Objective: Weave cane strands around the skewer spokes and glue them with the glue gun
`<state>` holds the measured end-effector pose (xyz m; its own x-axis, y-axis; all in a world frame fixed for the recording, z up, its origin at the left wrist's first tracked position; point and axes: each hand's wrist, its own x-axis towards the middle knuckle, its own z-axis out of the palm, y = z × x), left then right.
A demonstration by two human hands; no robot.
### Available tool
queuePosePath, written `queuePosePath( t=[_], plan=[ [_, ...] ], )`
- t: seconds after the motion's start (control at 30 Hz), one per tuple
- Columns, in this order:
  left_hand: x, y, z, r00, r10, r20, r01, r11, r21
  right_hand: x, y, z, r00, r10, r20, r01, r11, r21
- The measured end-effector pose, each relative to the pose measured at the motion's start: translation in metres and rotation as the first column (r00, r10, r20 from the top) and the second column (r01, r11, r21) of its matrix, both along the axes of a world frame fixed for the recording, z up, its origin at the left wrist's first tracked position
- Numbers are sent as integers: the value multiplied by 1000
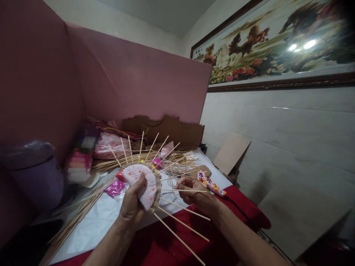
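Fanning sticks [184,208] past the pinched-together right fingers [185,181], the padded half-disc [149,181] sits clamped in the left fingers [139,184].

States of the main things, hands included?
Left hand: gripping the pad, thumb on top
Right hand: bent among the sticks, grip unclear
Pad: half-round, held
Sticks: fanned out from pad's edge
Other sticks: lying flat
Corded tool: lying down, power unclear
Brown cardboard: upright, top ragged
Picture: framed, hung

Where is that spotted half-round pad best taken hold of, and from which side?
Probably pinch the pad at its straight edge, coming from the picture's lower left: no sticks show there, while they fan outward along the curved rim.
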<state>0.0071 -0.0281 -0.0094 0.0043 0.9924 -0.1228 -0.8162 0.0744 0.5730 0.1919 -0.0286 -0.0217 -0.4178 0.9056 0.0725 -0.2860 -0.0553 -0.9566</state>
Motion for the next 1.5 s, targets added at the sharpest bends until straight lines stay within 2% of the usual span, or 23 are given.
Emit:
queuePosePath(
  t=[0.3, 0.6, 0.87, 1.27, 1.5],
  plan=[
    [0, 0, 0, 1000, -21, -6, 21, 1000, 11, 0, 2, -5, 1000, -27, 16, 26, 997, 73],
    [1, 0, 1, 999, -26, -28, 26, 999, 20, 1, 1, -3, 998, -32, 52, 27, 995, 93],
    [0, 0, 0, 1000, -3, -13, 3, 1000, 22, 1, 6, -9, 1000, -5, 4, 4, 995, 101],
    [0, 0, -1, 998, -37, -47, 38, 999, 23, 0, 2, -5, 999, -20, 27, 18, 997, 73],
    [0, 2, -2, 999, -17, -29, 17, 1000, 13, 2, 3, -10, 997, -54, 54, 51, 997, 60]
  ],
)
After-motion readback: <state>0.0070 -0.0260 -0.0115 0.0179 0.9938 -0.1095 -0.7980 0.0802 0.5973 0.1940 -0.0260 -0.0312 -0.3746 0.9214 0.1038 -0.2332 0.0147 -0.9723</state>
